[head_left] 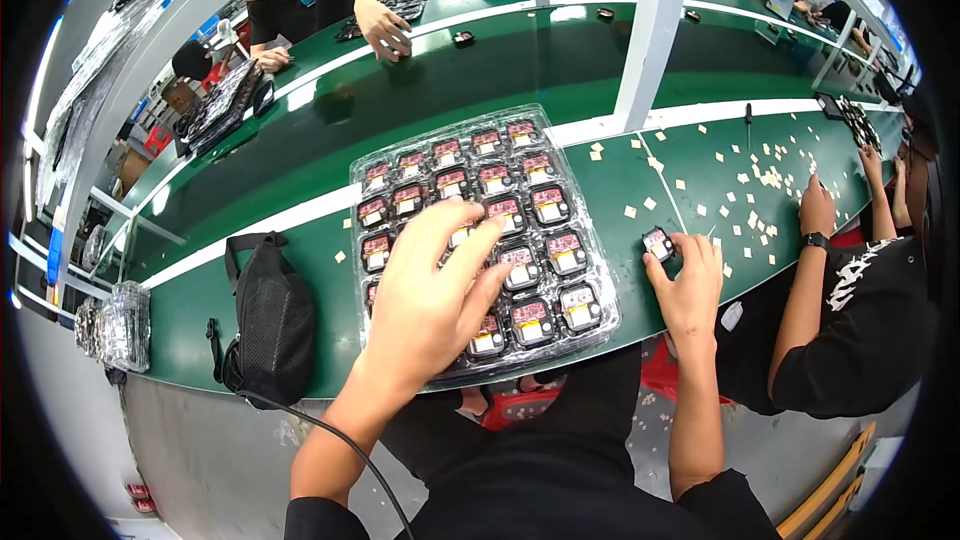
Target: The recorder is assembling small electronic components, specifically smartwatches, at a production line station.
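Observation:
A clear plastic tray [590, 290] lies tilted across the green bench in front of me. Rows of small black square electronic modules [548, 204] with pink and white faces sit in its pockets. My left hand [435, 280] is over the tray's left half, its fingers apart and curved down above the modules. Whether its fingertips touch one I cannot tell. Right of the tray, my right hand [690, 275] pinches a small black electronic module [657, 243] between thumb and fingers, low over the bench top.
A black waist bag [272, 315] lies to the left, with a dark cable nearby. Small pale square pieces [770, 178] and a screwdriver [748, 125] are on the bench at right. A white post [652, 35] rises beyond the tray. Co-workers sit at right and across the green conveyor [540, 50].

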Motion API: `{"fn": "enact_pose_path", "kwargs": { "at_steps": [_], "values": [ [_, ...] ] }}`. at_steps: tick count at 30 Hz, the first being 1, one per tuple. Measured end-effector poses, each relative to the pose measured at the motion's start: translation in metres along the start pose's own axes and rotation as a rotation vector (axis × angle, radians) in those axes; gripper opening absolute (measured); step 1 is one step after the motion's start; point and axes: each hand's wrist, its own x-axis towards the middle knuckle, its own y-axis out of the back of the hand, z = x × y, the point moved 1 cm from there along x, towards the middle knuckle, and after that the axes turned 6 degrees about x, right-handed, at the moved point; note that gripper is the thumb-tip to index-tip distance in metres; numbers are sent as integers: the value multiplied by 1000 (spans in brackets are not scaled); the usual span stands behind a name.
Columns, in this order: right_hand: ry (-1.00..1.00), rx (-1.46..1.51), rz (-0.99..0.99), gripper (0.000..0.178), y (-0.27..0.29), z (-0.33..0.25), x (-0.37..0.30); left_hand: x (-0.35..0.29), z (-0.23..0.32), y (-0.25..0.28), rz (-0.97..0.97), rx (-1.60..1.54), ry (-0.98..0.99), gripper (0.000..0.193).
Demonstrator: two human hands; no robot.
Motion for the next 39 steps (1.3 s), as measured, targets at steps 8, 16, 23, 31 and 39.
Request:
{"fn": "enact_pose_path", "kwargs": {
  "at_steps": [8,16,23,31,39],
  "values": [
    [459,555,-12,57,70,-83,-29,-53,58,-8,-158,-982,305,64],
    [838,680,-358,45,74,-104,-44,-89,51,-2,-921,-1729,683,69],
    [898,687,-413,51,72,-112,-42,-114,53,-5,-810,-2168,811,49],
    [637,906,-349,30,72,-104,-54,-102,75,2,-125,-1893,837,70],
    [322,1082,-481,60,72,-110,-71,-105,74,-2,173,-1616,874,71]
  ]
}}
